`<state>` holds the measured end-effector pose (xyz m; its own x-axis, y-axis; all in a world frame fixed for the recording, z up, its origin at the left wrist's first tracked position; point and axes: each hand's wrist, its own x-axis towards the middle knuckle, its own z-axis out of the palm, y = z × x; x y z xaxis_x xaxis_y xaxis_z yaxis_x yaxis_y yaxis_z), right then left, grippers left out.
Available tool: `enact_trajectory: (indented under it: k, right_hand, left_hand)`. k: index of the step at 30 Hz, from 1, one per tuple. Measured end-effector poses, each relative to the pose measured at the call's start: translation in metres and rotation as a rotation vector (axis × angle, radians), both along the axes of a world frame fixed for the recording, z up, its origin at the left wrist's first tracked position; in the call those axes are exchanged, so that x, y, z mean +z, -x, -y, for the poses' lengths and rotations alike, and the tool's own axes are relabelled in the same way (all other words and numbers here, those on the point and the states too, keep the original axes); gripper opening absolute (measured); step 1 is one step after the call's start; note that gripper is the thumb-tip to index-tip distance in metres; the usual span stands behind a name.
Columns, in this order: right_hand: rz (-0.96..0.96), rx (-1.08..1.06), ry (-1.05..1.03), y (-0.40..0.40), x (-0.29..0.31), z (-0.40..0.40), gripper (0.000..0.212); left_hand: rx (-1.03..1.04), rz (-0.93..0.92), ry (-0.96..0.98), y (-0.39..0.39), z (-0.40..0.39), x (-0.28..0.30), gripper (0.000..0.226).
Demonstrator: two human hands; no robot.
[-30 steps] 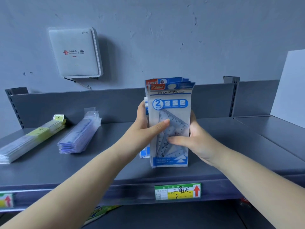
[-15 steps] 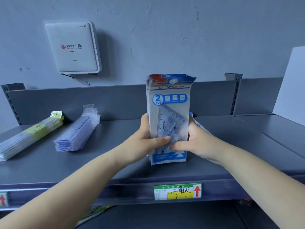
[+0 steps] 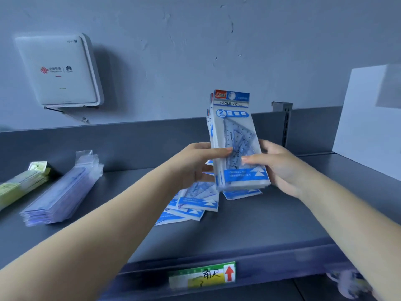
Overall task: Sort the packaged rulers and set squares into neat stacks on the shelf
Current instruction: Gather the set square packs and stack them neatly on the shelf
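We've got the set-square bundle [image 3: 235, 140] upright above the shelf [image 3: 260, 224], left hand [image 3: 195, 164] and right hand [image 3: 280, 166] both clamped on its sides (thumbs across the front). Loose packs [image 3: 195, 203] lie fanned underneath.

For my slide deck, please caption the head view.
Both hands, left hand and right hand, hold set square packs upright above loose packs on a grey shelf.

Both hands [image 3: 195, 161] [image 3: 280, 168] raised, fingers [image 3: 217, 151] curled.
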<state>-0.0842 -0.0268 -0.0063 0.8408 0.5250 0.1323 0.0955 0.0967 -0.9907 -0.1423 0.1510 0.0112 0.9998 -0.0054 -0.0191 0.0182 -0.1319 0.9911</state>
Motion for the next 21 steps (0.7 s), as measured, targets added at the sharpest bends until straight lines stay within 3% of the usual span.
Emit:
enact_trajectory:
  k: [7,10,21]
  right_hand:
    - [-0.078,-0.097,0.054,-0.040,-0.004,0.048,0.027]
    - [-0.123,-0.118,0.110,-0.055,-0.007,0.064,0.008]
    - [-0.028,-0.309,0.550,-0.081,-0.022,0.072,0.019]
  left_hand:
    - [0.013,-0.153,0.019,-0.058,0.053,0.002,0.041]
    - [0.002,-0.210,0.059,-0.076,0.069,-0.005,0.031]
    - [0.102,-0.252,-0.009,-0.109,0.084,-0.033,0.029]
